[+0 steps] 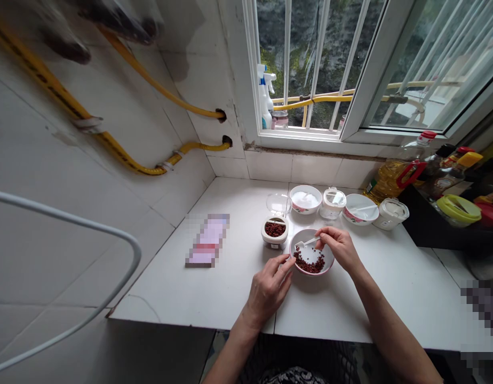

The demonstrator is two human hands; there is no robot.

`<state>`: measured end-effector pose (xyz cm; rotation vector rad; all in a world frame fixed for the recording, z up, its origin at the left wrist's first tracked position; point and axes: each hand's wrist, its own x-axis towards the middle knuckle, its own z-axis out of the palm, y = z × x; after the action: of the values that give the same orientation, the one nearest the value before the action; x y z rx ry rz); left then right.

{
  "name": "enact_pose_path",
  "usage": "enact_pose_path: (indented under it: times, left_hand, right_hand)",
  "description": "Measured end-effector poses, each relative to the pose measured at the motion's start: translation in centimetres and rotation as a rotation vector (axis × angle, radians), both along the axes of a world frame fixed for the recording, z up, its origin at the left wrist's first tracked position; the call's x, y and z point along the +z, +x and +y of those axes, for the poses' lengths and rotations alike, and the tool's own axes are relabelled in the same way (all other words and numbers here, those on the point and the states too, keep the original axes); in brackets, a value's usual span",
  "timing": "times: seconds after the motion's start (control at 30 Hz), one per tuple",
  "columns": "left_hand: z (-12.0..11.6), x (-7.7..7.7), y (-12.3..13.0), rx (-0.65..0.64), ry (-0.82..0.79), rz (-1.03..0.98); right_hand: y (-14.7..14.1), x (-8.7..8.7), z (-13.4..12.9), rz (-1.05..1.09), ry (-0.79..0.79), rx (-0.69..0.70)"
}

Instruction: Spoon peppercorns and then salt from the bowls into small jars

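Note:
My right hand (339, 246) pinches the handle of a small white spoon (308, 242), its scoop over the inside of a white bowl (331, 261) with a pink rim. Dark red peppercorns (309, 263) lie in the bottom of that bowl. On the bowl's left rim, the bent fingers of my left hand (271, 282) grip the edge; the thumb is partly hidden. Just left of the bowl stands a seasoning jar (275, 235) full of the same peppercorns, its clear lid (278, 204) tipped up.
Behind are a bowl of white grains (305, 199), a lidded jar (332, 202), a flowered bowl with a spoon (360, 208) and another jar (391, 214). An oil bottle (398, 170) and sauce bottles stand right. A blurred pink packet (208, 240) lies left on the white counter (162, 298).

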<state>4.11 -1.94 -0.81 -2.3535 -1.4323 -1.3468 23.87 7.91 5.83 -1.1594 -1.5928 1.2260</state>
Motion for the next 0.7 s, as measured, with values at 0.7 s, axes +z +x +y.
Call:
enact_pose_path:
  times: [0.7]
  left_hand:
    - [0.01,0.04,-0.16,0.0,-0.001,0.006]
  right_hand:
    - [0.51,0.13,0.34,0.098,-0.049,-0.04]
